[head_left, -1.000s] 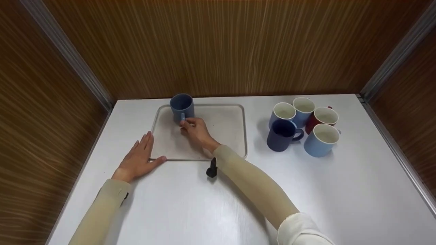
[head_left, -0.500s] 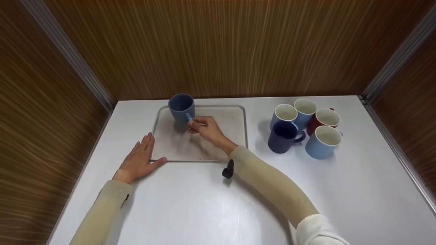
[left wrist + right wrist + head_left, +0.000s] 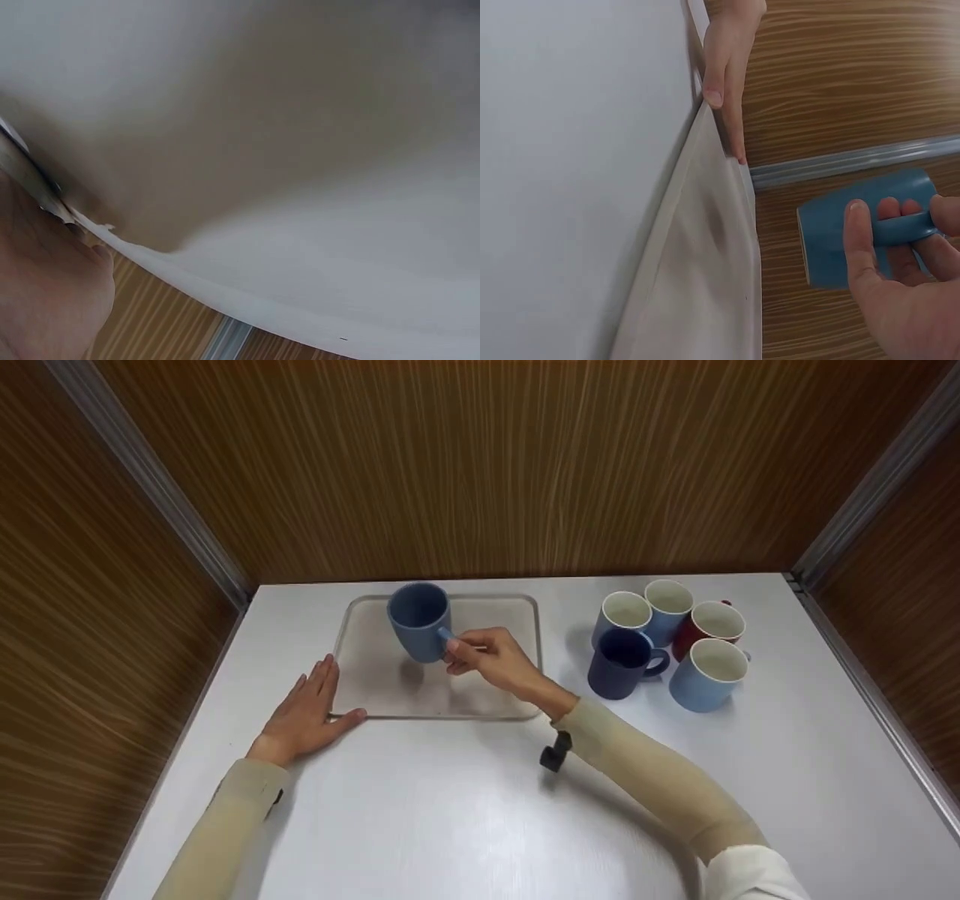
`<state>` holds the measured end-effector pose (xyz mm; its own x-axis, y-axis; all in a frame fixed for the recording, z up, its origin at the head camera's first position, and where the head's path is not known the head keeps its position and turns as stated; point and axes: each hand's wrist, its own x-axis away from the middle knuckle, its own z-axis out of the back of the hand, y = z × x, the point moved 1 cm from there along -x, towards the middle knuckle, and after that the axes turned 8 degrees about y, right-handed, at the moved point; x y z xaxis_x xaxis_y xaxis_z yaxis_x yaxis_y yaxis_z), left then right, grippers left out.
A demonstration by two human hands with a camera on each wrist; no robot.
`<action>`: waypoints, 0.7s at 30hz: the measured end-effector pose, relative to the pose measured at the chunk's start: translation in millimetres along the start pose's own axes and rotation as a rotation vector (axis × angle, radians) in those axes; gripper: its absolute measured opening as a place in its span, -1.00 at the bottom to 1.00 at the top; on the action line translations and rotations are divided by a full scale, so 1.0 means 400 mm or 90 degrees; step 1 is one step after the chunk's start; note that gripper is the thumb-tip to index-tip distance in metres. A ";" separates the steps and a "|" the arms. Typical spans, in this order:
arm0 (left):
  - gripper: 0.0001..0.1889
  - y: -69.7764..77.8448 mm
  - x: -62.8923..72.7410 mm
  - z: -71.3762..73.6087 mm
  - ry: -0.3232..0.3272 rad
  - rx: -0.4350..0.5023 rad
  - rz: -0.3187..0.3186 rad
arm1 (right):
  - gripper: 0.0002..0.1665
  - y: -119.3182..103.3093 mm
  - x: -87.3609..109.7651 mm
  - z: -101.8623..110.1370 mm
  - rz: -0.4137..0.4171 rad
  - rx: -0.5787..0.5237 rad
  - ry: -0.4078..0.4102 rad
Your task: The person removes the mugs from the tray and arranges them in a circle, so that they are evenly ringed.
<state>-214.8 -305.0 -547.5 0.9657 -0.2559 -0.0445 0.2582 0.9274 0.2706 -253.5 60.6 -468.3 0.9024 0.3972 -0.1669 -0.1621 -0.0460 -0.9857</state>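
Observation:
My right hand [image 3: 502, 661] pinches the handle of a blue mug [image 3: 422, 626], which hangs above the beige tray [image 3: 390, 690] with its shadow below it. In the right wrist view the same mug [image 3: 829, 240] shows its side, with thumb and fingers about the handle. At the tray's near left corner my left hand [image 3: 301, 716] lies flat, fingers straight along the left edge and thumb along the front edge. Part of the left hand [image 3: 52, 292] fills the lower left of the left wrist view.
To the right stand several mugs: a dark blue mug [image 3: 616, 667], a light blue mug [image 3: 697, 686], a red mug [image 3: 684, 637] and two more bluish ones behind. Wood-grain panels [image 3: 510, 465] wall the white table [image 3: 420, 810] at the back and sides.
My right hand has lifted the blue mug off the tray's far left part and brought it right and nearer. The left hand stays at the tray corner.

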 end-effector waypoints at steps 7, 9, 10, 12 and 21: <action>0.19 0.001 0.003 0.002 -0.002 -0.004 0.005 | -0.60 -0.020 0.076 0.046 0.005 0.012 -0.012; 0.20 0.003 0.003 0.004 -0.003 -0.003 0.003 | -0.60 -0.026 0.099 0.063 -0.001 0.017 -0.010; 0.20 0.003 0.003 0.004 -0.003 -0.002 0.001 | -0.60 -0.028 0.111 0.072 -0.005 0.019 -0.008; 0.20 0.003 0.002 0.004 -0.005 -0.004 0.001 | -0.60 -0.032 0.134 0.091 -0.011 0.018 -0.006; 0.20 -0.002 0.000 -0.001 -0.015 -0.003 0.004 | -0.60 -0.049 0.240 0.176 -0.009 0.019 0.016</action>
<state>-215.1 -305.4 -548.0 0.9664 -0.2562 -0.0200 0.2521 0.9301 0.2670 -192.0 164.3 -463.4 0.9147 0.3738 -0.1538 -0.1610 -0.0122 -0.9869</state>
